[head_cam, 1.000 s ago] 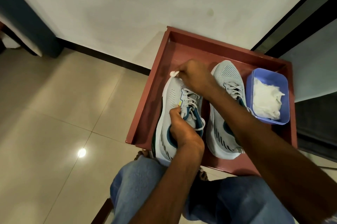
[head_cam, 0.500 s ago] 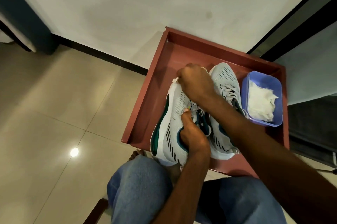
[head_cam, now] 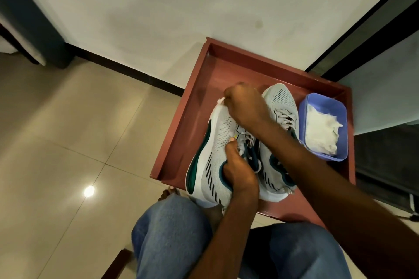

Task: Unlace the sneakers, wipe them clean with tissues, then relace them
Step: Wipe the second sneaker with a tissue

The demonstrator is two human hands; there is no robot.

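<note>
Pale wall [head_cam: 158, 6], black skirting [head_cam: 127, 69], glossy beige floor tiles [head_cam: 56, 142]

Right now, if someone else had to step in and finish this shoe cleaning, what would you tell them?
Left hand grips the left sneaker at its collar, tipping it on its side. Right hand holds a tissue at that sneaker's toe. The other sneaker sits beside it in the red tray. Spare tissues are in the blue tub. Both sneakers show laces in place. Left: finish wiping both; the unlacing and relacing steps look not yet done.
</note>
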